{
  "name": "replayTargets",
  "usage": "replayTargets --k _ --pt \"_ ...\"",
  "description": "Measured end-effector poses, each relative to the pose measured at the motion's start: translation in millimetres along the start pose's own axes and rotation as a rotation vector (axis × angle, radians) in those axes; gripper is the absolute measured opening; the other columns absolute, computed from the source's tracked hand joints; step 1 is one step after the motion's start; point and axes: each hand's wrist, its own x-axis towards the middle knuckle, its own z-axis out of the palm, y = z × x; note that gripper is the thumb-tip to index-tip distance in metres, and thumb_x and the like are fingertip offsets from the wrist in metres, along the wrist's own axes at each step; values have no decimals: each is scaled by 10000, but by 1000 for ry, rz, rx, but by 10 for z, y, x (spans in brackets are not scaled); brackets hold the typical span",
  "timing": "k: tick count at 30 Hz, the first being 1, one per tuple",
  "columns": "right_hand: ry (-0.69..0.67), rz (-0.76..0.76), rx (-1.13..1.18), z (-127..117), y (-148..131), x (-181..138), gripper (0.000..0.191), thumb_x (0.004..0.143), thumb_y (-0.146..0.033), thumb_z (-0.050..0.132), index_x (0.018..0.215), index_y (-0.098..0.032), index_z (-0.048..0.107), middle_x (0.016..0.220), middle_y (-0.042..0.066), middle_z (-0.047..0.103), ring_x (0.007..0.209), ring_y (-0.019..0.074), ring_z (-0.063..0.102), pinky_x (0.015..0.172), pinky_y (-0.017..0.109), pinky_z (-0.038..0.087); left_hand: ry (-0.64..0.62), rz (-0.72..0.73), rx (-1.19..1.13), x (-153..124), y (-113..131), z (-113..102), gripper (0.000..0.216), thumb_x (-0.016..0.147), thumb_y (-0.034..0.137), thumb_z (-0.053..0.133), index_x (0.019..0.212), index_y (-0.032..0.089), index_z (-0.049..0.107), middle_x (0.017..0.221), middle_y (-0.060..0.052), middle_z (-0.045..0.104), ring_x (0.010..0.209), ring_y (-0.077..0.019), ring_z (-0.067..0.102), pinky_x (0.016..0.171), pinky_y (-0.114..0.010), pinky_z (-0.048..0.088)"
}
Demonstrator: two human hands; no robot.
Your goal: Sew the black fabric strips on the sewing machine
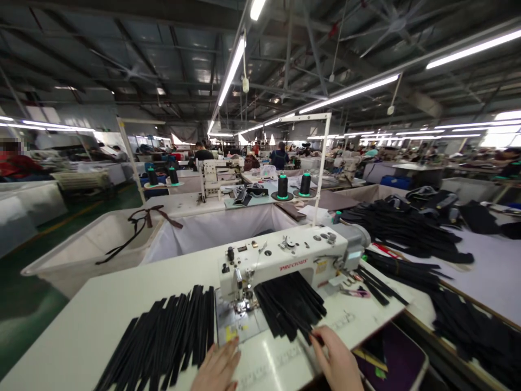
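A white sewing machine (280, 260) marked PRECIOUS stands on the pale table. Flat in front of its metal plate (240, 320) rests my left hand (217, 365), fingers stretched out and holding nothing visible. Left of that hand, a fanned row of narrow black strips (166, 336) lies on the tabletop. More black strips (288, 304) are piled under the machine's arm, right of the needle. At the near end of this pile, my right hand (336, 358) pinches the tip of one black strip between thumb and fingers.
Small scissors (356, 292) and loose strips (378, 285) lie right of the machine. A white bin (93, 239) stands left behind the table. Black fabric pieces (407, 228) heap up at right. Black thread cones (282, 186) stand behind; other people work farther back.
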Motion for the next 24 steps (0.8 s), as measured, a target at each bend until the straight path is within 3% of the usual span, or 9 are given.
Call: replayTargets --k 2,5,10,15,19,24 --pt "-27 -73 83 -61 -187 -86 157 1018 -246 454 1005 -230 610 860 56 676 766 197 690 682 265 549 -2 -98 -28 83 226 -109 644 915 151 503 1532 227 332 1524 -99 469 1348 -248 516 1104 -406 461" --pt "-107 -225 175 87 -505 -276 188 988 -146 456 1011 -225 625 809 44 665 717 184 662 661 258 522 -19 -203 -79 190 407 -165 668 916 112 472 1549 174 267 1550 -124 428 1369 -239 491 1101 -406 468" --pt "-76 -379 148 472 -949 -386 266 980 -129 399 889 -224 629 667 17 596 574 175 552 530 277 412 -84 -269 -98 239 392 -148 525 898 75 467 1413 172 485 1498 -131 502 1322 -261 540 1085 -474 484" --pt "-111 -444 143 550 -1055 -240 255 994 -174 404 904 -219 638 686 24 580 602 182 529 553 291 384 -134 -377 -22 332 337 -231 505 885 90 539 1361 256 567 1457 -121 536 1301 -302 545 1072 -560 467" --pt "-150 -355 242 601 -989 -260 207 983 -173 419 912 -224 607 708 21 599 615 184 559 574 281 414 -86 -374 -33 339 277 -193 503 910 139 531 1412 175 506 1397 -147 585 1291 -292 554 1086 -552 456" --pt "-284 -20 541 747 -835 -428 244 966 -136 444 1129 -215 609 923 65 696 838 192 685 744 260 539 -4 -357 -32 273 173 -80 474 925 155 496 1399 153 497 1401 -140 591 1282 -270 568 1083 -502 474"
